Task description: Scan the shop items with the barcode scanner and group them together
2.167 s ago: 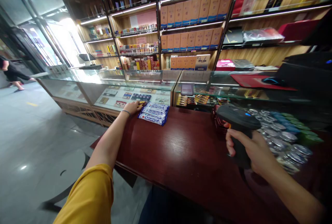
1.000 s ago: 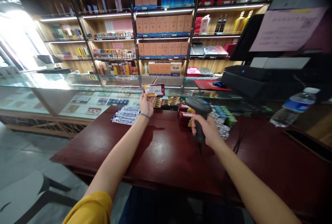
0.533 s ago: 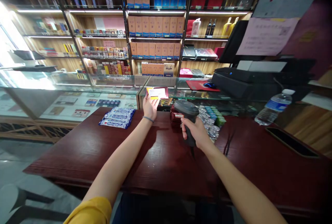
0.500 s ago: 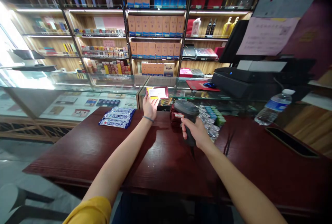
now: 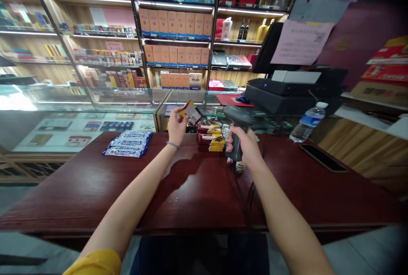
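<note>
In my left hand (image 5: 177, 128) I pinch a small yellow and dark red snack packet (image 5: 191, 113) by its left end, raised above the table. A white label with a barcode shows on it. My right hand (image 5: 246, 145) is wrapped round the handle of a black barcode scanner (image 5: 237, 115), whose head is slightly blurred. Right below the packet, a stack of similar yellow and dark red packets (image 5: 210, 137) lies on the table. Small cans or jars (image 5: 239, 167) are mostly hidden behind the scanner and my right hand.
Several blue and white wrapped bars (image 5: 129, 143) lie on the dark red table (image 5: 178, 207) at left. A water bottle (image 5: 308, 122) and a phone (image 5: 323, 158) are at right. Beyond stand a glass counter (image 5: 134, 98), a black register (image 5: 280, 92) and stocked shelves.
The packet has turned from lying level on my open fingers to a tilted pinch. The scanner has shifted slightly right relative to the packet stack, uncovering more of it. The view has swung right.
</note>
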### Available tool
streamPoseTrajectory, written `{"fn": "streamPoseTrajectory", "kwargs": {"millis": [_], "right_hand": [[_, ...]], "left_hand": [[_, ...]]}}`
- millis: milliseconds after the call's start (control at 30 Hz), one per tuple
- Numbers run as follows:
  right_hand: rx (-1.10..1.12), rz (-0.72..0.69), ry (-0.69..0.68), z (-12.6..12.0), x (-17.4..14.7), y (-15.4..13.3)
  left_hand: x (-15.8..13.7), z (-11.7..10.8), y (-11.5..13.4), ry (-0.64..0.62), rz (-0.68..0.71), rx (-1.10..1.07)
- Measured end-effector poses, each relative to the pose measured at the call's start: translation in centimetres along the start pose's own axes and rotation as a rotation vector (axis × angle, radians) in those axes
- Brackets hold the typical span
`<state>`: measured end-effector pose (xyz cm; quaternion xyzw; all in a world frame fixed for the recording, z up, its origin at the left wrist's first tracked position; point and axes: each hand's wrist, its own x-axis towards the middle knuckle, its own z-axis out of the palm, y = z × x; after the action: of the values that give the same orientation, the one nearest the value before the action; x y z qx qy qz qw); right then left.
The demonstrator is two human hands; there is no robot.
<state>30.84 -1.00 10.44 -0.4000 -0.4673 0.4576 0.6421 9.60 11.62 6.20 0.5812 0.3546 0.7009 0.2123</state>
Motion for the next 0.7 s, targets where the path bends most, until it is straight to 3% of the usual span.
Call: {"fn": "streamPoseTrajectory", "kwargs": {"millis": [133,233,333,533,700], "right_hand": [[0.043,-0.032,0.014,-0.9,0.3,-0.6],[0.045,-0.045,0.014,-1.2,0.3,-1.1],[0.036,-0.042,0.021,-1.3,0.2,-1.5],[0.050,-0.053,0.036,-1.3,0.2,-1.8],[0.083,-0.071,0.011,-1.4,0.1,-1.7]], "left_hand": [[-1.6,1.3,1.5,-0.225,0.177,0.351],[-2.6,2.7,1.6,-0.453,0.311,0.371],[-3.8,4.1,1.0,-0.603,0.375,0.345],[-5.9,5.9,-0.1,-0.680,0.364,0.300],[-6.8,6.5,-0.2,-0.721,0.259,0.220]]}}
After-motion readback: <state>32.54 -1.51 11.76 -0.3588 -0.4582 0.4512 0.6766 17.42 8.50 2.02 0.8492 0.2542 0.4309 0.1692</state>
